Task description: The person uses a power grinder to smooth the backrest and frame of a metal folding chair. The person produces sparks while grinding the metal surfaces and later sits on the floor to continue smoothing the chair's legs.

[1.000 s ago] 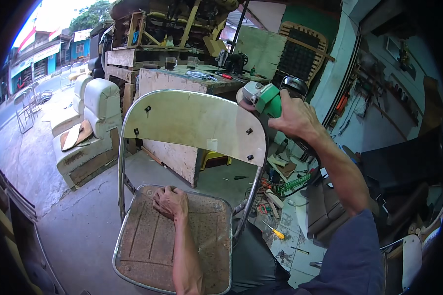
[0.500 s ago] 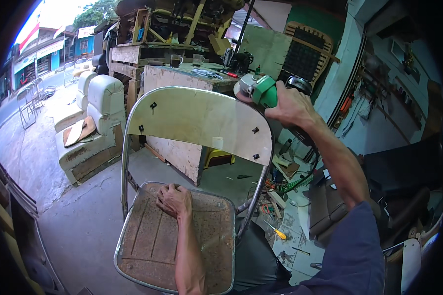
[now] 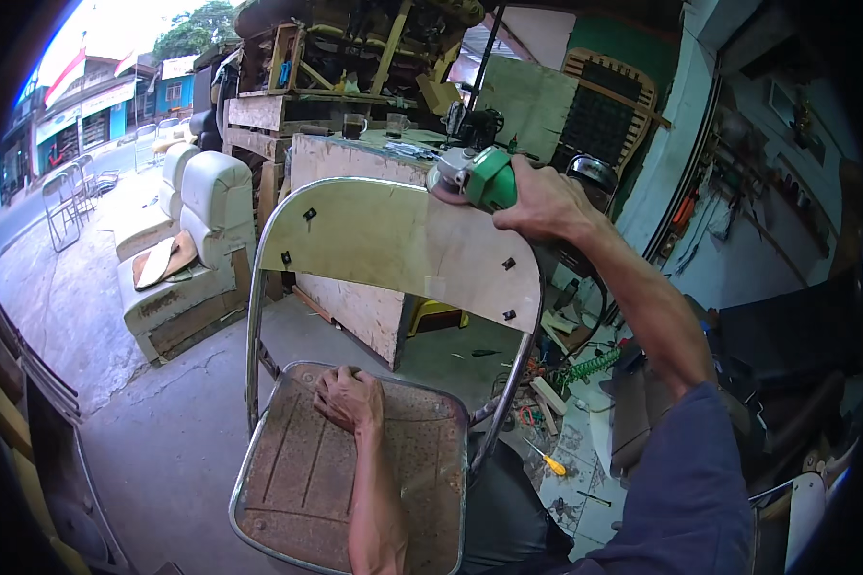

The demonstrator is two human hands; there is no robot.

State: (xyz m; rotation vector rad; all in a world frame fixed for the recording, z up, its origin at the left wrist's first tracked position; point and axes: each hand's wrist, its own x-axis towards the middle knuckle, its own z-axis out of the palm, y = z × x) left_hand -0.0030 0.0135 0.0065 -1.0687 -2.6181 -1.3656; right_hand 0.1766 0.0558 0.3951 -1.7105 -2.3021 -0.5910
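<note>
A metal folding chair stands in front of me, with a bare wooden backrest panel (image 3: 403, 244) and a worn brown seat pan (image 3: 297, 479). My left hand (image 3: 350, 398) lies palm down on the back part of the seat. My right hand (image 3: 542, 201) grips a green angle grinder (image 3: 470, 179), whose grey head sits at the top edge of the backrest near its right corner. A dark cord trails down behind the chair's right post.
A plywood workbench (image 3: 355, 287) with glasses on top stands just behind the chair. Cream car seats (image 3: 187, 249) sit on the concrete to the left. Scraps, a green spring (image 3: 590, 367) and a yellow screwdriver (image 3: 549, 463) litter the floor at right. Stacked furniture frames fill the back.
My right hand has moved the grinder slightly left along the top edge of the backrest. My left hand stays pressed on the seat.
</note>
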